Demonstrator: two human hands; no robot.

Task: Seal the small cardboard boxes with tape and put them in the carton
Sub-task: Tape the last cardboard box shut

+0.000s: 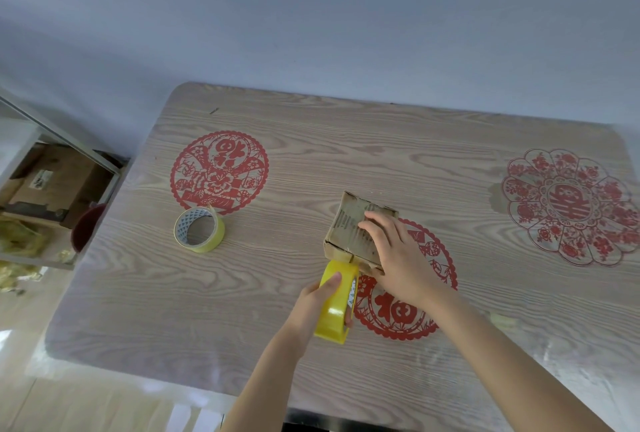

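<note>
A small worn cardboard box (349, 223) lies on the wooden table (311, 161), right of centre. My right hand (398, 258) rests flat on the box's top with its fingers spread, covering the near right part. My left hand (318, 303) grips a yellow tape roll (337, 303) held upright against the box's near end. Whether a strip of tape is stuck to the box cannot be made out.
A second yellowish tape roll (200, 230) lies flat on the table to the left. Red paper-cut decorations (219, 173) lie under the clear table cover. Left of the table stands a shelf with a brown carton (52, 178) and a dark red bowl (86, 227).
</note>
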